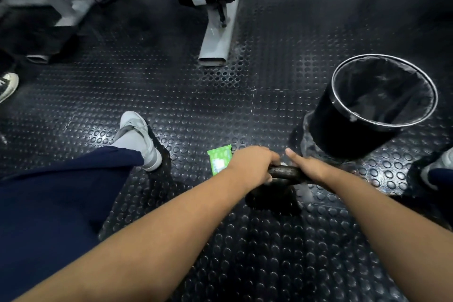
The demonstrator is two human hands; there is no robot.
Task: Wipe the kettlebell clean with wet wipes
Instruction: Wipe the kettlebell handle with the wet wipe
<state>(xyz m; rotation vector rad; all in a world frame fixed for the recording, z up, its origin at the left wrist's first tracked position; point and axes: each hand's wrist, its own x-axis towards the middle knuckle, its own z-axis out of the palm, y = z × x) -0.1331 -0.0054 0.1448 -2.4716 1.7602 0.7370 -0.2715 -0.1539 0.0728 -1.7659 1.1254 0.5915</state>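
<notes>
A black kettlebell (272,197) stands on the studded rubber floor in front of me, and both my hands are on its handle (285,172). My left hand (252,163) grips the handle's left end with its fingers curled over it. My right hand (308,167) wraps the right end, thumb stretched along the top. A small white scrap of wet wipe (283,163) shows by my right thumb; the rest is hidden under the hand. A green pack of wet wipes (219,160) lies on the floor just left of my left hand.
A black bin (367,115) with a dark liner stands to the right behind the kettlebell. My grey shoe (138,138) and dark blue trouser leg are at left. Grey gym machine legs (218,41) stand further back. Another person's shoe (7,86) is at the far left edge.
</notes>
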